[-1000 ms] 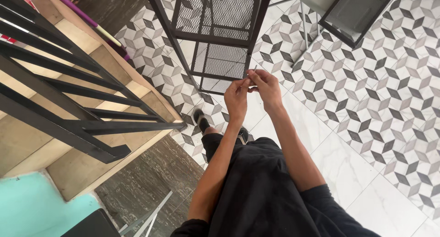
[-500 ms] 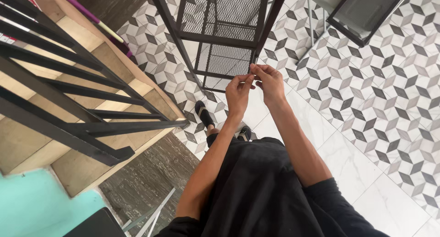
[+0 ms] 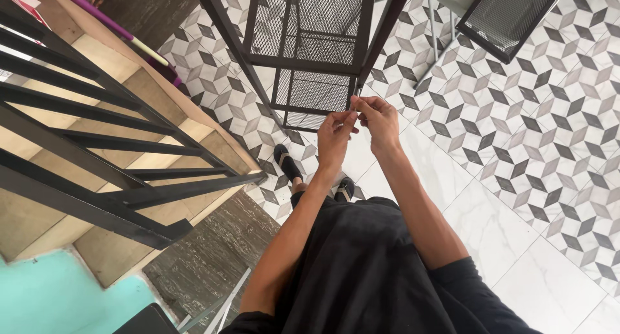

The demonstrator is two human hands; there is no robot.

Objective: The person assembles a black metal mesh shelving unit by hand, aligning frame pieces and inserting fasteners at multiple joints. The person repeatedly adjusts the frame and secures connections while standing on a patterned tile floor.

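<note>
My left hand (image 3: 334,139) and my right hand (image 3: 378,121) are raised together in front of me, fingertips meeting near the corner post of a black metal mesh rack (image 3: 310,43). The fingers of both hands pinch at something very small between them; it is too small to tell what it is. Below my hands I see my black clothing and my feet in dark sandals (image 3: 287,163) on the tiled floor.
A black stair railing (image 3: 97,160) and tan steps (image 3: 77,56) run along the left. A purple-handled stick (image 3: 113,25) lies by the stairs. Another black mesh frame (image 3: 510,18) stands top right. The floor (image 3: 516,134) has grey-and-white patterned tiles.
The view has shifted slightly and my hands have stayed joined, moving a little closer to the rack's post. My left foot has stepped forward.
</note>
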